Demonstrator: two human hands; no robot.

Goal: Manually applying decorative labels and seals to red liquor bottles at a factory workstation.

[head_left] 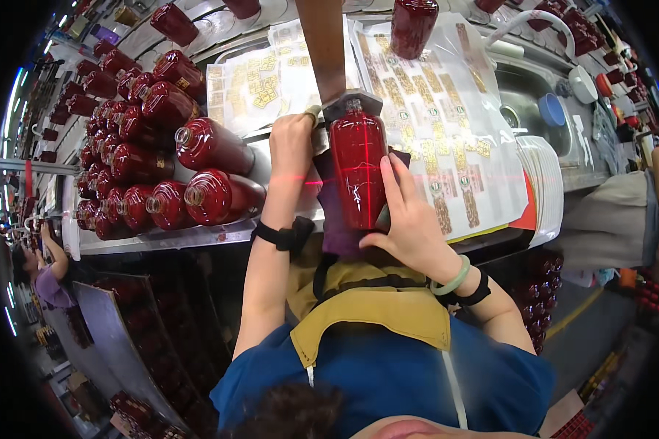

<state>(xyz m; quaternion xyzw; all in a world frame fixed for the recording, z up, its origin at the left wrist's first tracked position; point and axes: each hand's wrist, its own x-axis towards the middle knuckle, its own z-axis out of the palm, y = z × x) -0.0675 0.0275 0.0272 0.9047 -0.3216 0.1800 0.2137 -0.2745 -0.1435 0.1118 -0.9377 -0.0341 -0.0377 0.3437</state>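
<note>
Workshop desk (146,244): glossy dark-red glass bottle (359,164) at centre

Its neck points away. Right grip (410,227), loosely open, touches its side; left grip (291,143) curls near its neck, anything held hidden. Leftward, more red bottles (212,146); rightward, white gold-patterned sheets (454,132).

the right hand (411,223) lay flattened, its index and middle fingers (394,183) stretched forward close together, its thumb (379,241) jutting leftward behind them. left of it and farther forward, the left hand (292,144) bent inward, fingertips hidden. behind the hands, the left forearm (262,285) ran fairly straight; the right forearm (499,311) slanted outward.
</note>
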